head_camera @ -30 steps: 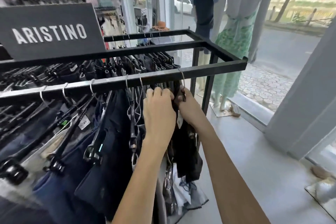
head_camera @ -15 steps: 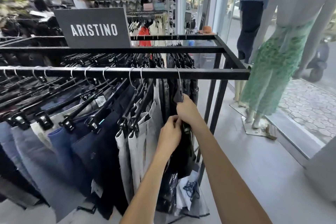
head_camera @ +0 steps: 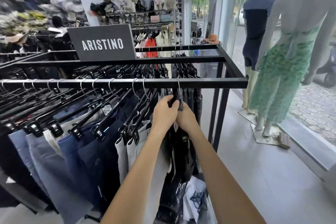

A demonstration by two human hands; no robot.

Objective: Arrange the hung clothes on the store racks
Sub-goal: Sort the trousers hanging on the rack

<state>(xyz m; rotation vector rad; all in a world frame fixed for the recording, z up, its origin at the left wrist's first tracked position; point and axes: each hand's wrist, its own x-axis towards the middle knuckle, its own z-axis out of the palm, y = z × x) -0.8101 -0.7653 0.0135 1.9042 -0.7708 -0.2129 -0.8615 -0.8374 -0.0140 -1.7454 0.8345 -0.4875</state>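
Observation:
A black metal rack [head_camera: 209, 82] carries several pairs of trousers on black clip hangers [head_camera: 101, 118], in blue, navy, grey and white. Near the rail's right end hangs a black garment [head_camera: 183, 156] on a hanger with a silver hook [head_camera: 179, 89]. My left hand [head_camera: 164, 112] grips the top of that black garment just under the rail. My right hand [head_camera: 186, 117] holds the same hanger right beside it, fingers curled round it. A small white tag [head_camera: 175, 126] peeks out between my wrists.
An ARISTINO sign [head_camera: 102, 43] stands on the rack's middle bar. Two mannequins [head_camera: 283, 56] stand at the glass front on the right. A white bag [head_camera: 195, 200] lies on the floor under the rack. Grey floor [head_camera: 254, 169] stretches to the right.
The view has pulled back and swung left, showing more of the rack. My left hand has risen to the top of the black garment beside my right hand.

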